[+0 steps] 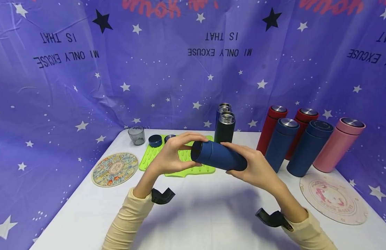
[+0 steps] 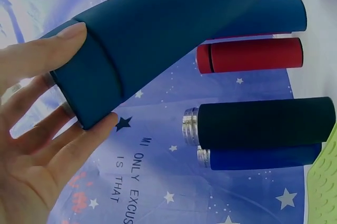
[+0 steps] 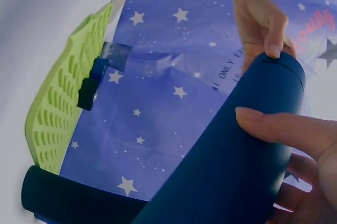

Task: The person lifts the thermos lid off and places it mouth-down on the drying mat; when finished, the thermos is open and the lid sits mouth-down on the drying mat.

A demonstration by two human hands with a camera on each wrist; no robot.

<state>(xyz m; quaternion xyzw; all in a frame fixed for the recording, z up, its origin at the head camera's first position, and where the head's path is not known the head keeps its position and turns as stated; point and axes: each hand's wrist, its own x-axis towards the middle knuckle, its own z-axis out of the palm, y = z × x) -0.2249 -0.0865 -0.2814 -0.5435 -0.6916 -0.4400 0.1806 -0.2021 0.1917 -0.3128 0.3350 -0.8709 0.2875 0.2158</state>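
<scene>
Held up over the table, a blue thermos flask (image 1: 225,156) lies tilted on its side, its lid (image 1: 206,151) toward the left. My left hand (image 1: 172,154) pinches the lid between thumb and fingers, as the left wrist view also shows. With thumb and fingers around the body near the base, my right hand (image 1: 258,166) grips the flask. A seam circles the flask where lid meets body. Behind it stand a black lidless flask (image 1: 225,130) and a dark blue lidless flask (image 2: 263,158), their metal necks showing.
A green drying mat (image 1: 193,170) carries a dark blue lid (image 1: 155,140) and another lid. Left are a grey glass (image 1: 136,135) and a round patterned mat (image 1: 115,169). Right stand red, blue and pink flasks (image 1: 340,146) behind a pink round mat (image 1: 333,198).
</scene>
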